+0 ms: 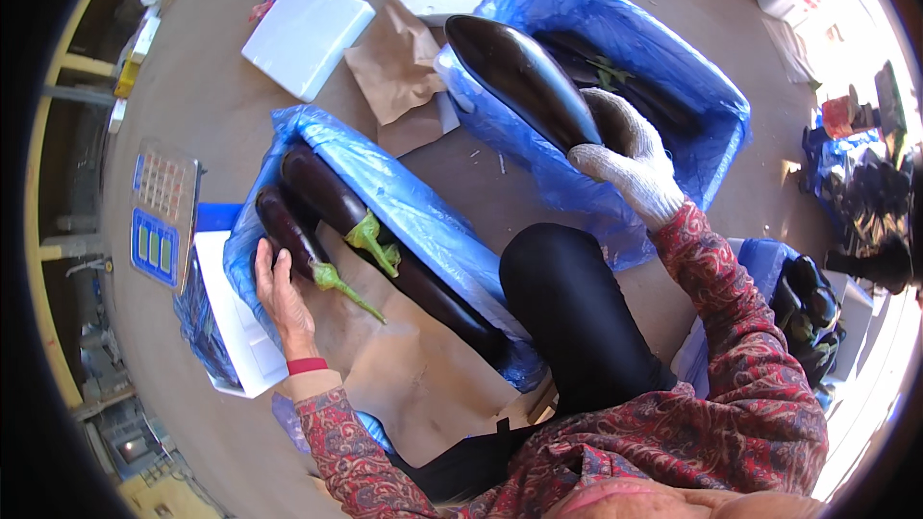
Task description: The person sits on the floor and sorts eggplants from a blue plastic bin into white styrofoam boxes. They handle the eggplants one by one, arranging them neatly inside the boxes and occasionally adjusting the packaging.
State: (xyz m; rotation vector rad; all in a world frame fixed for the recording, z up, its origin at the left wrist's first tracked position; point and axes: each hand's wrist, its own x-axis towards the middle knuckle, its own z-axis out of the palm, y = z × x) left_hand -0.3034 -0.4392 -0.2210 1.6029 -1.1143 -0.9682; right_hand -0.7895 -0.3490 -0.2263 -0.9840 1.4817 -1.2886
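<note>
My right hand [634, 158], in a white knit glove, grips a large, glossy eggplant [515, 79] by its near end. The eggplant is held above the rim of a box lined with blue plastic [692, 72], where more dark eggplants [649, 97] lie. My bare left hand [285, 295] is at the left end of a second box with a blue liner [404, 187]. Its fingertips are beside a smaller eggplant [288, 227] with a green stem; whether they touch it is unclear. Another eggplant [321, 184] and a longer one [447, 295] lie there beside brown paper [404, 360].
A digital scale [162, 216] stands at the left, near a white foam box [241, 317]. Foam lids [308, 40] and crumpled brown paper [396, 61] lie ahead. My bent knee [562, 267] is between the lined boxes. More eggplants [807, 310] are at the right.
</note>
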